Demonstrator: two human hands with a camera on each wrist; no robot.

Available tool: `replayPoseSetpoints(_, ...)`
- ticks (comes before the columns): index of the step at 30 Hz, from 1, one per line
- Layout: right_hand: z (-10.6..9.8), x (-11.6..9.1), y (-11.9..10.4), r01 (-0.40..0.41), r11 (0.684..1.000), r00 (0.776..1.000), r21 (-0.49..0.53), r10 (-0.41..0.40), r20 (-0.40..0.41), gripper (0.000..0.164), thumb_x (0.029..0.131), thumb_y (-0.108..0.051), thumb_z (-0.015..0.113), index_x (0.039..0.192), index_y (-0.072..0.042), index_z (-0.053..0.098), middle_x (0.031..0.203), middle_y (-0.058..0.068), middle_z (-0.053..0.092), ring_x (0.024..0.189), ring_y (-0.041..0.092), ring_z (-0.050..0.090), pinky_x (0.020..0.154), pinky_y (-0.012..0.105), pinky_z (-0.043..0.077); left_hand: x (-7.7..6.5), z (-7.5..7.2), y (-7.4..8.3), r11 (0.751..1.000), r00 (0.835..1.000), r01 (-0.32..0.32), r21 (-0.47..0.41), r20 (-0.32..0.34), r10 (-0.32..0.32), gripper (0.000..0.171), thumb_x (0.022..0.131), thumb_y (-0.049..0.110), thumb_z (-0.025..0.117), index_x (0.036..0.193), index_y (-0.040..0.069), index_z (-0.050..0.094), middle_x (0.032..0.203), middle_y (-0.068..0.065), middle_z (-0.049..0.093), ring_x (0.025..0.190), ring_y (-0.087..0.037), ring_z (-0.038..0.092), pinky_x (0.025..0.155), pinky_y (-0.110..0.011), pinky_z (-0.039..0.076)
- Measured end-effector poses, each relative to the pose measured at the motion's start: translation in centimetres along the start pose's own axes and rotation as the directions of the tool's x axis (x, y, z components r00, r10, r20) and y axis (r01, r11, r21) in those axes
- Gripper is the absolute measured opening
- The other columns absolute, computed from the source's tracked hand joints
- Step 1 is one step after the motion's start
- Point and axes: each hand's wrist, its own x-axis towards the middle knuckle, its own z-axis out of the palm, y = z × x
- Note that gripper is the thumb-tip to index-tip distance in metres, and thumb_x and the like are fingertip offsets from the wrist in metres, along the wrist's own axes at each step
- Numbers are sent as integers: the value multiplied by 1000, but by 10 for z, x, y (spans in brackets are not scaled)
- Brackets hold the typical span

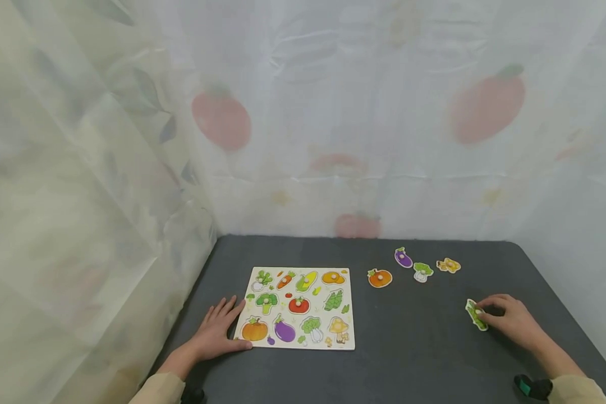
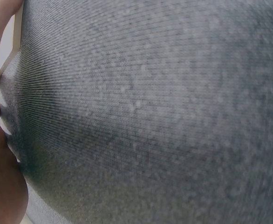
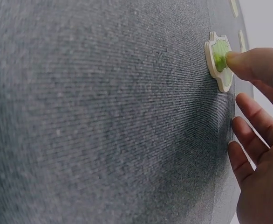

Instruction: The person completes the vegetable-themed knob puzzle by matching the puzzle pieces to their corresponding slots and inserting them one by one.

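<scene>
My right hand (image 1: 515, 320) pinches a green vegetable puzzle piece (image 3: 220, 58) between thumb and finger at its knob, low over the right side of the table; in the right wrist view the other fingers are spread apart. My left hand (image 1: 214, 335) rests with fingers spread at the left edge of a cream vegetable puzzle board (image 1: 323, 345), its thumb on the lower left corner. Knobbed pieces such as the tomato (image 1: 299, 305) and broccoli (image 1: 266, 303) sit in the board. The pumpkin picture (image 1: 255, 330) and eggplant picture (image 1: 285, 330) there show no knobs.
Right of the board lie loose pieces: a pumpkin (image 1: 380, 278), an eggplant (image 1: 403, 258), a leafy green vegetable (image 1: 422, 272) and a yellow mushroom (image 1: 449, 265). The dark grey table (image 1: 409, 359) is bordered by pale printed curtains (image 1: 363, 112) at the back and sides.
</scene>
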Motion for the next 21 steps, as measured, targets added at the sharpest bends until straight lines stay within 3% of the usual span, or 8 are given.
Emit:
replayPoseSetpoints(10,0,2,1,10,1000,1000,-30,-11,-17,26,93,-26,78,104,-3,76,114,24,63,111,49,54,86,65,45,2,0,0,1000,1000,-2,17,-12,3,118,74,81,71,164,17,29,168,-17,19,153,-47,9,119,-69,4)
replayPoseSetpoints(21,1,0,4,5,999,1000,-40,-6,-7,28,94,-32,77,105,-6,77,115,23,64,112,48,53,85,65,45,-1,0,1,1000,1000,-11,12,-16,11,117,75,79,72,164,16,30,168,-18,19,153,-47,10,119,-69,4)
